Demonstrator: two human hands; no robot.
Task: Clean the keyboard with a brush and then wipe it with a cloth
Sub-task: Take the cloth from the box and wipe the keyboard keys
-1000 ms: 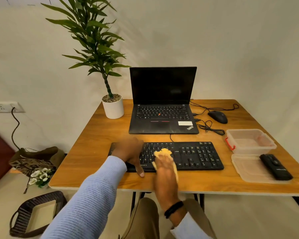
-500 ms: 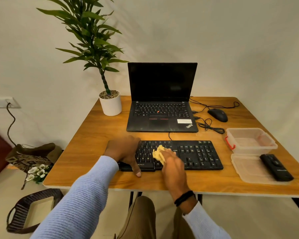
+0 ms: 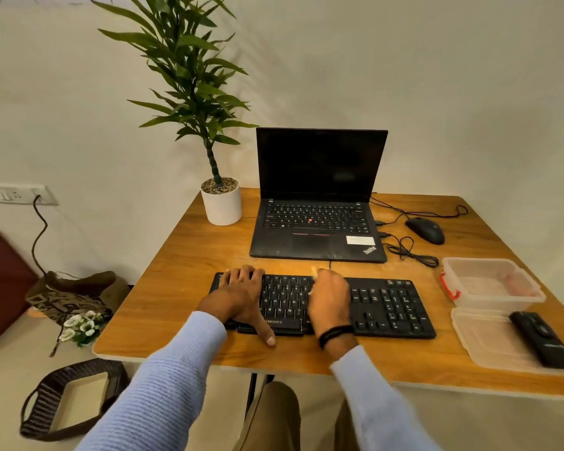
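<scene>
A black keyboard lies near the front edge of the wooden table. My left hand rests flat on the keyboard's left end, thumb hanging over its front edge. My right hand is over the middle keys, curled round a yellow cloth. Only a small pale edge of the cloth shows past the fingers at the keyboard's back edge. A black brush lies on a clear plastic lid at the right.
An open black laptop stands behind the keyboard, a potted plant to its left. A mouse and coiled cables sit at the back right. A clear plastic box stands right of the keyboard. Bags lie on the floor at left.
My right hand has swept the cloth from the keyboard's front middle towards its back edge, and my hand now hides most of it. My left hand stays on the left end.
</scene>
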